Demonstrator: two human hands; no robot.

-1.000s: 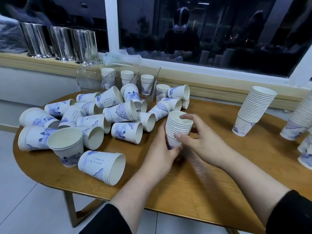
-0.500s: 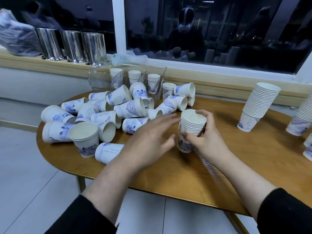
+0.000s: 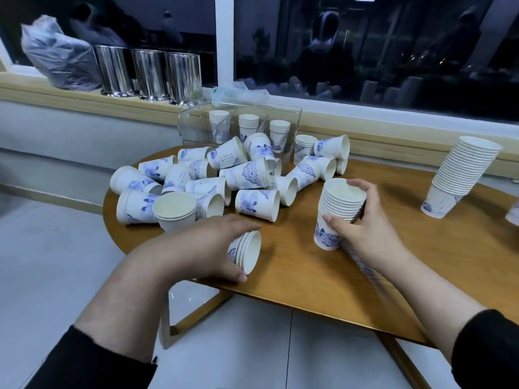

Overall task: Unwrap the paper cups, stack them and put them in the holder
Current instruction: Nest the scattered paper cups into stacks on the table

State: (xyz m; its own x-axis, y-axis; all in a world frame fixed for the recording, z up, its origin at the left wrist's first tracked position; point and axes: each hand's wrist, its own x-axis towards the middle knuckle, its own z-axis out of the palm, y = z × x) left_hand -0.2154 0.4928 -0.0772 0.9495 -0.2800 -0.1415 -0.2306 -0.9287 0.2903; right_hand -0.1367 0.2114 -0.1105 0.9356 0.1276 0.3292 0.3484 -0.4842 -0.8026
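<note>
My right hand grips an upright stack of white paper cups with blue prints that stands on the wooden table. My left hand curls round a short nested bunch of cups lying on its side near the table's front edge. Behind it lies a heap of several loose cups, most on their sides. The clear plastic holder stands at the back of the table with three short stacks of cups inside.
A tall leaning stack of cups stands at the right of the table. Three steel canisters and a plastic bag sit on the window sill. Crumpled clear wrapping lies behind the holder. The floor is tiled.
My left hand let go of the upright stack, swung left and took hold of the lying bunch of cups. My right hand stays on the stack. The view shifted to the left.
</note>
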